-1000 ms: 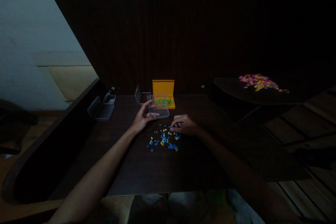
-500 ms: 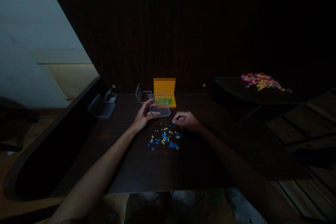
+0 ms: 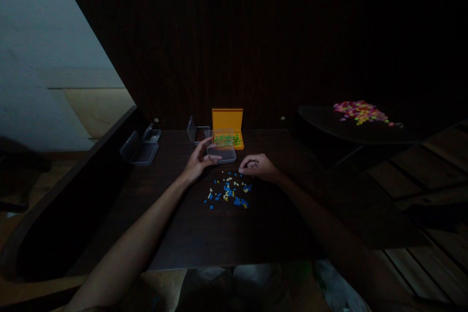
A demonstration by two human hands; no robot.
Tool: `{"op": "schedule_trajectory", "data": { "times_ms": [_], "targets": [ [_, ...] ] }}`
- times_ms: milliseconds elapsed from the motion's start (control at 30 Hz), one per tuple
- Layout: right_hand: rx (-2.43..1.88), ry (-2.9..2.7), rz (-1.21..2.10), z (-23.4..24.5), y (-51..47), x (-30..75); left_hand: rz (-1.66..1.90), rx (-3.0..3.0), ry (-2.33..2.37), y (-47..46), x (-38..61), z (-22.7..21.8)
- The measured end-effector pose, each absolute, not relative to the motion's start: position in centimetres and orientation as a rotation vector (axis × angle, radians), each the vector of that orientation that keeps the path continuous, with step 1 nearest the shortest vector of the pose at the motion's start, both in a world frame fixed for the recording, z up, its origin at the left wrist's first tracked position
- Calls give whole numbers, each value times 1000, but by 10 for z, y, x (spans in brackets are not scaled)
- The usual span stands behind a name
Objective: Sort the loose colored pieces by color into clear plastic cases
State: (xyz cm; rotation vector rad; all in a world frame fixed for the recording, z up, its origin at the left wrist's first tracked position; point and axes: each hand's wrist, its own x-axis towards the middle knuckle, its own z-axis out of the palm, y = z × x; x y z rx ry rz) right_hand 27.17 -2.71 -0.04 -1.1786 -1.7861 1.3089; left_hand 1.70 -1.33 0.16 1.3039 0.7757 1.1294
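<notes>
My left hand grips the left side of a clear plastic box, whose see-through lid stands raised at the back. Just right of the box, my right hand hovers with thumb and fingers curled together; whatever they hold, if anything, is too small to make out. Small blue, cream and yellow building bricks lie scattered on the dark table in front of both hands. Behind the clear box stands an open yellow case with small green pieces in it.
Another open clear box stands left of the yellow case. Farther left are an open clear box and a smaller one. A heap of pink, red and yellow pieces lies on a raised shelf at right. A dark panel rises behind the table.
The view has shifted slightly. My right hand's fingers have changed their curl a little beside the box. My left hand keeps its grip on the clear box.
</notes>
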Motion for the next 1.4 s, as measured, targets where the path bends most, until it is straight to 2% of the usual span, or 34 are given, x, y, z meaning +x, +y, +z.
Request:
{"op": "schedule_trajectory", "data": {
  "times_ms": [600, 1400],
  "targets": [
    [-1038, -2038, 955, -5, -24, 269, 1137, 1263, 749, -16, 19, 5],
    [-1026, -2143, 914, 1, -26, 281, 1129, 1270, 752, -18, 18, 8]
  ]
}}
